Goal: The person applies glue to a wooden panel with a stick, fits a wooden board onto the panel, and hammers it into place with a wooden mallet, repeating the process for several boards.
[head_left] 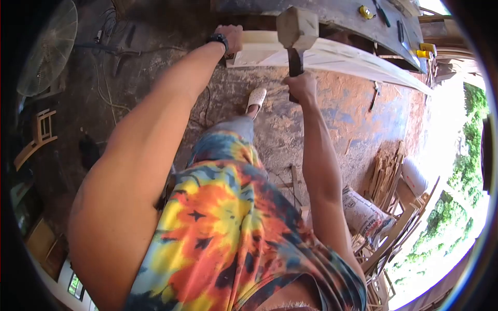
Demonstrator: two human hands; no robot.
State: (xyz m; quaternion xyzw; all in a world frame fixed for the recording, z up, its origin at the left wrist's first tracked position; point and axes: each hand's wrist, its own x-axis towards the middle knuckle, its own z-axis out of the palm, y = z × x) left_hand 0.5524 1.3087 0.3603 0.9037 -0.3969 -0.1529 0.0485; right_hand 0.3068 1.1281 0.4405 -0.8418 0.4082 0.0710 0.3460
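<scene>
My right hand (303, 87) is closed around the dark handle of a mallet (297, 28). The mallet's pale, blocky head is raised toward the camera and overlaps the view of a long wooden frame (358, 56). This frame of light, bare wood runs from the upper middle toward the right, along the near side of a workbench. At its left end my left hand (234, 38), with a dark watch (220, 39) at the wrist, is closed on the wood. The undersides of its fingers are hidden.
On the dark workbench (342, 13) lie a yellow tape measure (367, 12) and other tools. A hammer-like tool (374, 96) rests on the dusty floor. Scrap wood (386, 173) and a printed sack (365, 215) are at right; a large fan (49, 46) stands at left.
</scene>
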